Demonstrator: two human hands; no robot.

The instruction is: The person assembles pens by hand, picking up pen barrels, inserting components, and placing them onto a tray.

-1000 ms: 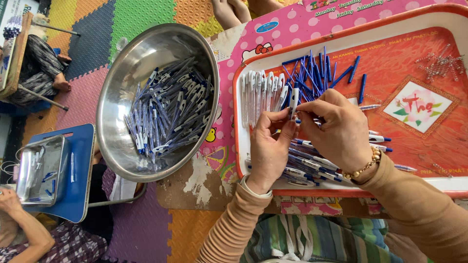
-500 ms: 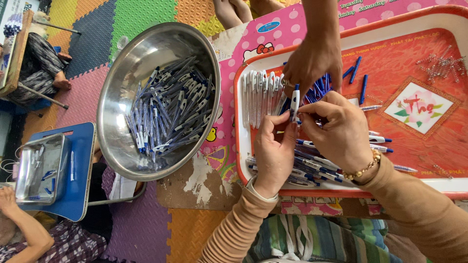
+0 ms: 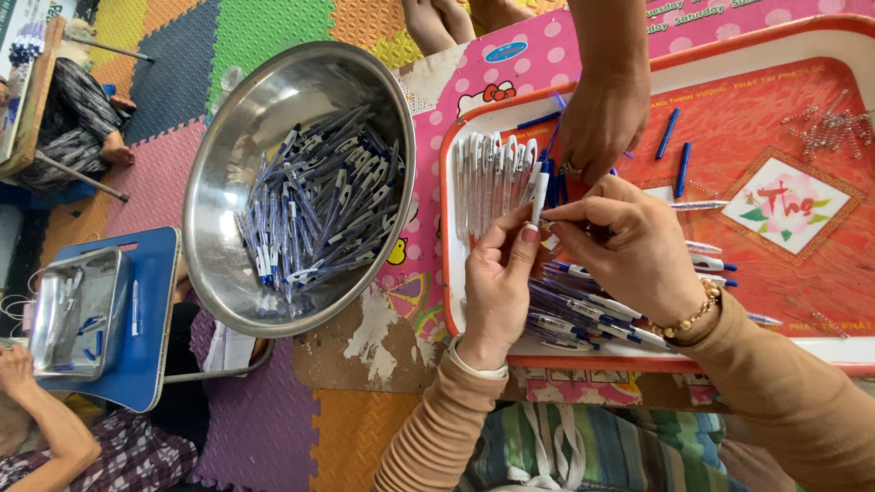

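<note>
By the table's left edge the steel bowl (image 3: 301,182) holds finished pens. On the red tray (image 3: 848,351), your left hand (image 3: 497,282) pinches a white pen barrel (image 3: 540,193) near the tray's upper-left corner, and your right hand (image 3: 629,246) has its fingertips closed on the same piece. A co-worker's hand (image 3: 597,123) reaches in just above; a bump there could knock the barrel loose or scatter the row of barrels (image 3: 492,173). A second ago that hand was absent, and half a second ago it sat closer.
</note>
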